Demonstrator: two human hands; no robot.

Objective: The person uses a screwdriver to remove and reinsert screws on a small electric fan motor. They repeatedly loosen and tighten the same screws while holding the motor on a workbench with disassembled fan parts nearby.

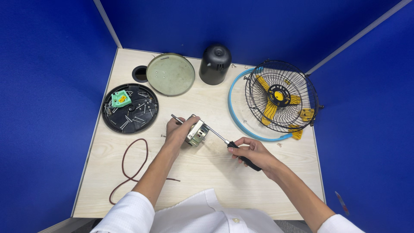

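My left hand [177, 130] grips a small silver fan motor [197, 133] lying on its side on the pale wooden table [207, 172]; a thin metal shaft [176, 117] sticks out of it toward the upper left. My right hand [252, 153] holds a screwdriver [235, 149] by its black handle, with the metal shank pointing up-left and its tip at the motor's casing. Both hands are near the middle of the table.
A black round tray [113, 123] holding several screws and a green part [121, 99] sits at the left. Behind are a greenish disc [170, 74], a black motor cover [215, 64] and a table hole [140, 73]. A wire guard with yellow blades [281, 97] and blue ring [235, 113] lies right. A brown cord [125, 166] loops front left.
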